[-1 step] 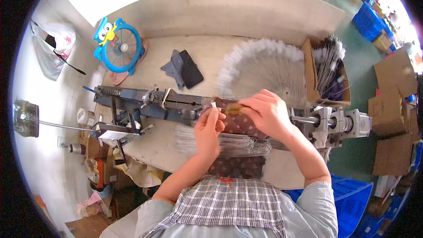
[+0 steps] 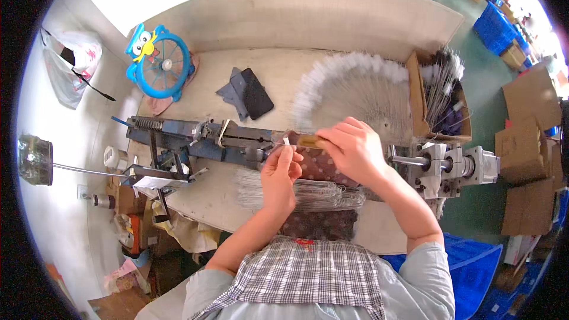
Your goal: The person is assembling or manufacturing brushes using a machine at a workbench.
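Note:
Over the bench machine my left hand (image 2: 280,175) is closed in a pinch, with a small white piece (image 2: 286,141) sticking up from its fingertips. Close to its right, my right hand (image 2: 355,148) grips a short yellow-brown stick-like tool (image 2: 308,141), whose end points at the white piece. Whether the two touch I cannot tell. Beneath the hands lies a brown dotted cloth (image 2: 323,166). A bundle of thin metal wires (image 2: 302,192) rests on it nearer to me.
A long dark machine rail (image 2: 195,139) runs left of my hands; a metal shaft unit (image 2: 444,166) stands right. Beyond lie fanned white-tipped wires (image 2: 355,83), a carton of wires (image 2: 418,101), a dark phone-like slab (image 2: 258,95) and a blue toy-shaped fan (image 2: 160,62).
My right hand has shifted slightly up and left. The yellow-brown tool, smeared before, now shows sharper and a little higher. My left hand stays in place.

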`<move>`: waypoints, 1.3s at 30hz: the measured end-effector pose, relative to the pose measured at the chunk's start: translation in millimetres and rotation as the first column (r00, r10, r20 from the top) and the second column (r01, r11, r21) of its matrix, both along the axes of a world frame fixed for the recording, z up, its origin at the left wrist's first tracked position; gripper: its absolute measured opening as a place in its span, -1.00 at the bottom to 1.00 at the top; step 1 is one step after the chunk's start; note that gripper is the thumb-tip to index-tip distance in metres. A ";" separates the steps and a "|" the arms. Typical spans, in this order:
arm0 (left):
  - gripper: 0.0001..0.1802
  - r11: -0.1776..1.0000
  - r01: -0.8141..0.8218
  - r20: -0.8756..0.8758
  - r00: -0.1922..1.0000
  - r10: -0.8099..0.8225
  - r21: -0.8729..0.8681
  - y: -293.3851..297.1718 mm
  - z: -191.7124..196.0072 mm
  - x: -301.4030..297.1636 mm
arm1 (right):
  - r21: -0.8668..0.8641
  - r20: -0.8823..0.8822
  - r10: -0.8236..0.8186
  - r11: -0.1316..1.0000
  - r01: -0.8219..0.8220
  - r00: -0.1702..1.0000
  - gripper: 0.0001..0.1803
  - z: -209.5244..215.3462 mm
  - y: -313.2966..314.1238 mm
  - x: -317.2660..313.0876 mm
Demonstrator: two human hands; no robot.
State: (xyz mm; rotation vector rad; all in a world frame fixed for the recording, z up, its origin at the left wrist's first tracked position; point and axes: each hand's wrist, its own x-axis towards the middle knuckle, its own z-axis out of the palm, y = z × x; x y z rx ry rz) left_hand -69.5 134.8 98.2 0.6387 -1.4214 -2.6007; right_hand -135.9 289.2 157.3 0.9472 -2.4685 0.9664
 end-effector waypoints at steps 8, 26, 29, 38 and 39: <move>-0.78 0.990 0.041 0.024 0.999 -0.045 0.136 -13.2 3.2 0.8 | 0.074 0.172 0.062 0.994 -0.076 0.983 -0.83 -11.4 -42.3 -13.7; -0.74 0.942 0.005 -0.108 0.994 0.033 0.334 -5.8 -2.1 -1.7 | 0.052 -0.164 -0.054 0.997 0.063 0.985 -0.72 -13.1 -52.2 12.0; -0.81 0.949 -0.008 -0.132 0.990 0.053 0.316 -3.3 -0.4 -5.6 | 0.039 -0.199 -0.006 0.999 0.014 0.980 -0.74 -16.1 -44.8 5.4; -0.88 0.965 -0.041 -0.109 0.991 0.072 0.259 2.3 7.9 -4.1 | 0.022 -0.195 0.004 1.000 0.000 0.981 -0.76 -23.9 -28.9 7.9; -0.87 0.962 -0.040 -0.115 0.991 0.074 0.270 3.0 8.2 -4.0 | 0.017 -0.189 -0.011 1.000 0.014 0.982 -0.76 -21.7 -31.2 9.5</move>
